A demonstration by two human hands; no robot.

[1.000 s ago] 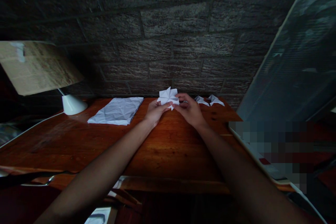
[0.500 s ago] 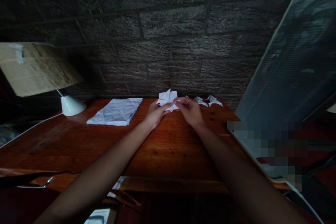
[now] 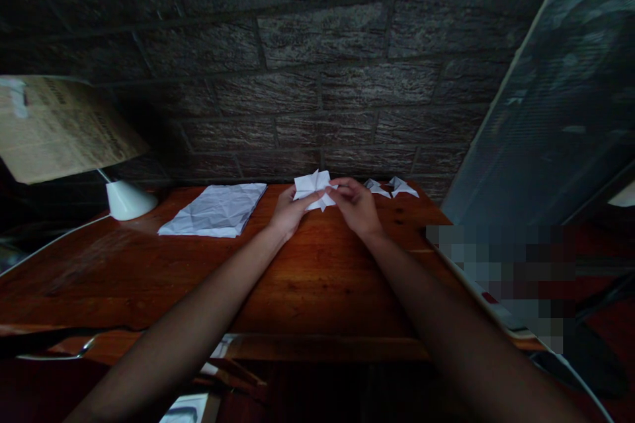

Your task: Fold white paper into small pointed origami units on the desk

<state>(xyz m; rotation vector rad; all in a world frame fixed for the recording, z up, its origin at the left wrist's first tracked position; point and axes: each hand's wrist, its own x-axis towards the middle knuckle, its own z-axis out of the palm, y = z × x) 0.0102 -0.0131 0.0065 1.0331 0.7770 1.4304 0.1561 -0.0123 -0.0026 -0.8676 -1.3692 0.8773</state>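
A folded white paper piece [image 3: 312, 183] with pointed flaps is held up above the far part of the wooden desk [image 3: 317, 277]. My left hand [image 3: 289, 213] grips its left and lower side, the thumb lying across the front. On the right edge, my right hand [image 3: 356, 205] pinches the paper between thumb and fingers. Behind that hand, to the right, folded paper shapes [image 3: 403, 187] with pointed corners rest on the desk. A stack of creased white paper sheets [image 3: 213, 210] lies to the left of my left hand.
On the left stands a lamp with a white base [image 3: 129, 200] and a brown paper shade [image 3: 64, 129]. A dark brick wall [image 3: 317, 92] rises behind the desk. At right are a bluish panel [image 3: 526, 99] and a blurred-out flat object. A white box [image 3: 191, 408] sits below the front edge.
Both hands still hold the folded paper, which is turned slightly. My right fingers have shifted a little along its right edge. The whole view has moved slightly.
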